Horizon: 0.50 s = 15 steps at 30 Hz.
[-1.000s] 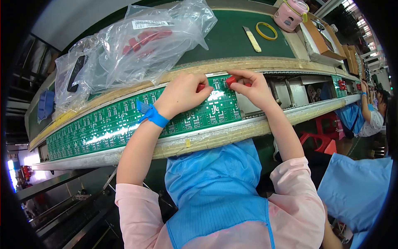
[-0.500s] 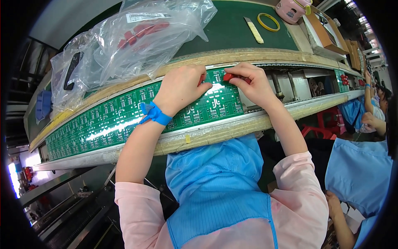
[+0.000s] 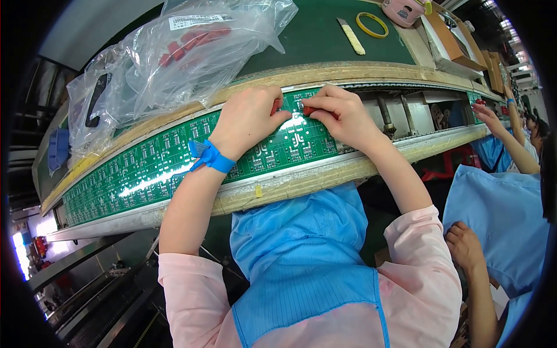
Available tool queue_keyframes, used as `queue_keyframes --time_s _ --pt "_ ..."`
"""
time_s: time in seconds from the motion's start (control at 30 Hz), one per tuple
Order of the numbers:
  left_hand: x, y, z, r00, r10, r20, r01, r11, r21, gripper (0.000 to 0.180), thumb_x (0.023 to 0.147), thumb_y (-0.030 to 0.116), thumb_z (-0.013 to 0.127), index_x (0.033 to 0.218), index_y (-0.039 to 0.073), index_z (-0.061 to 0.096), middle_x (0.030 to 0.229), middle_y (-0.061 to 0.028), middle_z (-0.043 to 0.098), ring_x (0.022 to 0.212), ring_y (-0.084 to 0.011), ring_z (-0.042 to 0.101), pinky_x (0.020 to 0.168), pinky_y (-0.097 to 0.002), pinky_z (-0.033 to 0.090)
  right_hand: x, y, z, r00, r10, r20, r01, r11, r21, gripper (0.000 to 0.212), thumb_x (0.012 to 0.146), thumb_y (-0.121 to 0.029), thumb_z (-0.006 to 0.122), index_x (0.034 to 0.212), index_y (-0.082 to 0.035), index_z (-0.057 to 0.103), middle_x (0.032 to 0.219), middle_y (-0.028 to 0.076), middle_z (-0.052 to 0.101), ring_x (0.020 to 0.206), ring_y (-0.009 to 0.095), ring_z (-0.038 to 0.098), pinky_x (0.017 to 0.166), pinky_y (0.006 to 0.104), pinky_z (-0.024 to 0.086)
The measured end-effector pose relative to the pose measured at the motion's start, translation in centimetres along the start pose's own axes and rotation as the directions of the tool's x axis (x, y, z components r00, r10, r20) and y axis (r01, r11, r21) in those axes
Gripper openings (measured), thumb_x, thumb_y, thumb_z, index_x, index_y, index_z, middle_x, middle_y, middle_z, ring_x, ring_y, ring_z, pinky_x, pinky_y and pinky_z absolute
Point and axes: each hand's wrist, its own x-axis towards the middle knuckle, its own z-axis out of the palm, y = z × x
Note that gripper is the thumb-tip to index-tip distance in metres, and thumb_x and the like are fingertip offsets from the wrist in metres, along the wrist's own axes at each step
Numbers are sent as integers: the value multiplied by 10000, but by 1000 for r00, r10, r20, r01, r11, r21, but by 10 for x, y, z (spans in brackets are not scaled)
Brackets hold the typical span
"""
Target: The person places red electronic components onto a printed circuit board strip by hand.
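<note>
Both my hands are over the right end of a long row of green circuit boards (image 3: 278,155). My right hand (image 3: 347,117) pinches a small red block-shaped component (image 3: 308,110) between thumb and fingers, just above the board. Curled close to its left is my left hand (image 3: 246,120), a blue wrist strap (image 3: 212,156) round its wrist. Another red component (image 3: 275,107) shows between its thumb and fingers. Whether either component touches the board, I cannot tell.
Behind the rail, a clear plastic bag (image 3: 232,55) of red components (image 3: 194,40) lies on the green bench. A utility knife (image 3: 351,37), a yellow tape roll (image 3: 372,25) and a cardboard box (image 3: 458,43) are further right. A co-worker's hand (image 3: 464,246) is at right.
My right hand has shifted slightly left with its red component, nearer my left hand. My left hand stays almost in place. At the far right, a co-worker's arm has moved toward the rail.
</note>
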Motion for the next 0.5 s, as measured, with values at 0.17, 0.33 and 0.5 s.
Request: queue_keyframes --time_s 0.17,0.33,0.5 --pt "0 1 0 1000 9 -13 -9 1000 -5 274 797 259 747 797 22 610 732 -146 633 688 -337 615 629 -429 474 2 1 -2 1000 -8 13 9 998 -55 241 802 32 687 1035 -19 723 889 101 668 807 234 677 685 310 534" --pt "1 7 -2 999 -31 14 32 999 -32 234 780 224 742 831 23 633 795 -188 663 789 -378 643 699 -460 497 2 10 7 993 -107 -42 105 994 -43 191 770 24 698 958 -12 695 864 123 641 800 285 656 703 362 542" --pt "2 8 -1 1000 -19 -9 19 998 -59 244 759 180 765 812 8 601 745 -176 621 715 -375 606 655 -448 465 5 9 9 996 -86 -9 85 995 -59 183 772 -3 686 954 -19 674 886 124 609 842 320 635 734 387 538"
